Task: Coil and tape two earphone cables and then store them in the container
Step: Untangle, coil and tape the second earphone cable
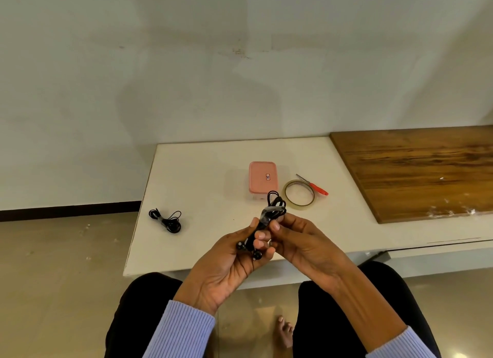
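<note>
A coiled black earphone cable (274, 208) with clear tape round its middle is held upright above the table's front edge. My left hand (229, 264) grips its lower part, with the two earbuds hanging near my fingers. My right hand (296, 237) pinches the taped middle between thumb and fingers. A second black earphone bundle (166, 220) lies on the white table (202, 187) at the left. The pink container (263, 177) with its lid on stands behind the held bundle.
A roll of clear tape (299, 195) lies flat right of the container, with red-handled scissors (313, 185) just behind it. A brown wooden board (416, 171) covers the table's right side. My knees sit under the table's front edge.
</note>
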